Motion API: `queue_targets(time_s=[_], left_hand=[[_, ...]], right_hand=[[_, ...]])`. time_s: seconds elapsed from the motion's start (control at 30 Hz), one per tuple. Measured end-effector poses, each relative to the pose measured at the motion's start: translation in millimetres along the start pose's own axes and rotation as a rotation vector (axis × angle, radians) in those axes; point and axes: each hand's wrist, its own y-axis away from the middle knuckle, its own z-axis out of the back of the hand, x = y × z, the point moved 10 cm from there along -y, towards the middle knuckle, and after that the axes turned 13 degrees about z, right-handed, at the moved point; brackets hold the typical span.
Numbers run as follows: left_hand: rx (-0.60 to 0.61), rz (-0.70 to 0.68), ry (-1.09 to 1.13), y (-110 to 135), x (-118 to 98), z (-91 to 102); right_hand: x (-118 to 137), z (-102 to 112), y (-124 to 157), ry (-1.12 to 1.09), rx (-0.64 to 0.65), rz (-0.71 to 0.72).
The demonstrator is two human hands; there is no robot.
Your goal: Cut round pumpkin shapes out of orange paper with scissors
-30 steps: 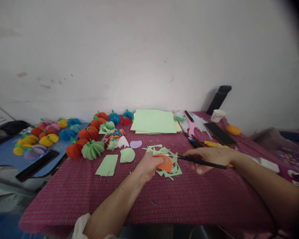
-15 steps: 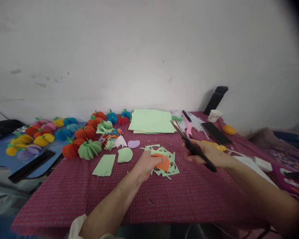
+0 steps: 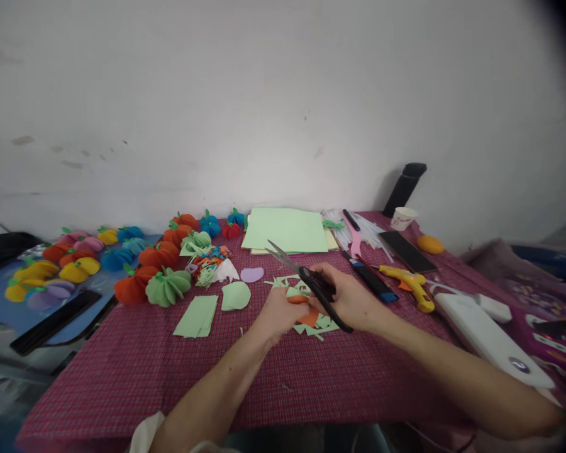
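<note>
My left hand is closed on a folded orange paper piece, holding it just above a heap of light green paper scraps on the red checked tablecloth. My right hand grips black-handled scissors. Their blades are parted and point up and to the left, above the orange piece. The two hands almost touch over the scraps.
Coloured paper pumpkins line the left side. Green paper rectangles, a green half-round and a purple piece lie left of my hands. Green sheets sit behind. A yellow glue gun, phone and cup are at the right.
My right hand has swung the scissors from the right side in toward my left hand, with the blades now pointing up and left. My left hand stayed over the scraps with the orange piece.
</note>
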Motion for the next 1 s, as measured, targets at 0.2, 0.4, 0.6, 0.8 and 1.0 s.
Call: queue_targets(time_s=[0.2,0.4,0.6,0.8,1.0], left_hand=[[-0.039,0.002,-0.097,3.5,-6.4,-1.1],[-0.078,0.028,-0.186,4.1,-4.5,-0.4],[-0.049,0.033,-0.198,0.8,1.6,-3.6],[-0.052,-0.022,-0.149,3.6,-7.4,-1.8],[0.022,-0.076,0.263,8.8,-21.8,-2.0]], right_hand=[[-3.1,-3.6,-1.3,-0.024,0.020,-0.004],[-7.5,-8.1,-2.6,-0.012,0.049,0.029],[-10.9,-17.2,-4.4,-0.081,0.101,0.056],[-13.0,-14.7,-5.8,-0.353,0.023,0.057],[-29.3,10.2,-7.2,-0.545,-0.297,0.026]])
